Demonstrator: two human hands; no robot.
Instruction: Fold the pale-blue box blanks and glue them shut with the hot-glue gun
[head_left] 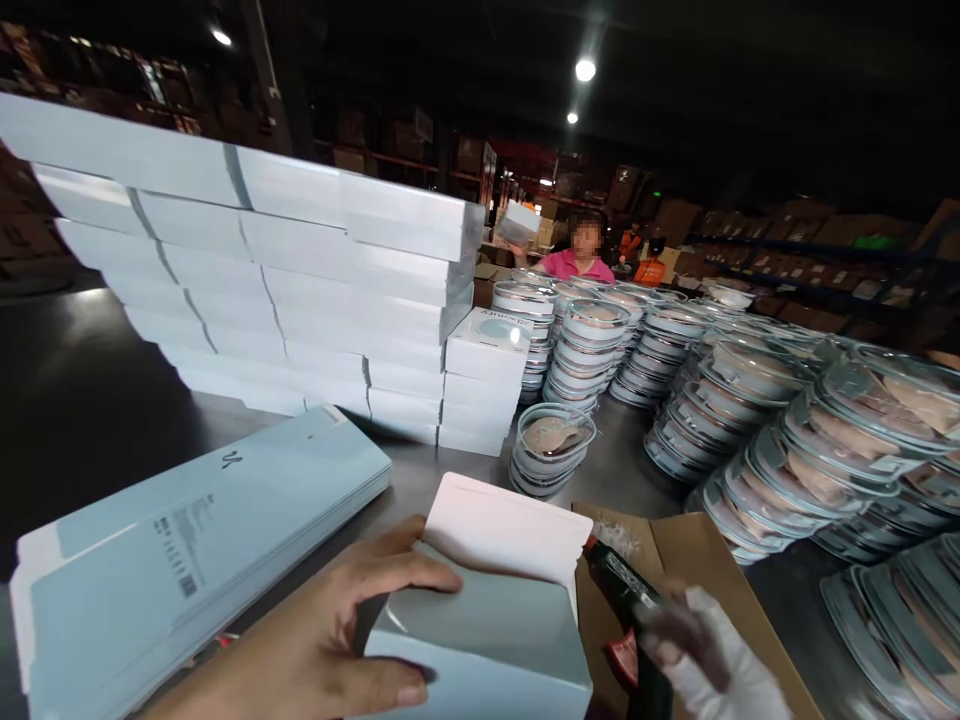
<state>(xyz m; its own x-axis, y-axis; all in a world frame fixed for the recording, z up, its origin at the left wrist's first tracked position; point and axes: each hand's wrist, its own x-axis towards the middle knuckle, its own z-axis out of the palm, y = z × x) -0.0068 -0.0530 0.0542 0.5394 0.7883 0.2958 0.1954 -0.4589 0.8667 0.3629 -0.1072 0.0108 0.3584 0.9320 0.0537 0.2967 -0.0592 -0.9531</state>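
My left hand [352, 610] grips the left side of a pale blue carton [480, 625], thumb in front and fingers over the top. The carton's white flap [510, 530] stands raised at its back. My right hand [712, 645], in a white glove with bare fingertips, is smeared by motion. It is beside a dark tool [622, 580] with a red part, which lies over an open brown cardboard box [720, 590]. Whether it touches the tool, I cannot tell. Left of my left hand lies a pile of flattened pale blue cartons [247, 510].
A wall of stacked white boxes [300, 270] rises at the back left. Several stacks of round, clear-lidded containers [765, 390] fill the table's right side. One short stack of containers [551, 445] stands near the carton. Across the table, a person in pink [577, 262] holds up a box [517, 222].
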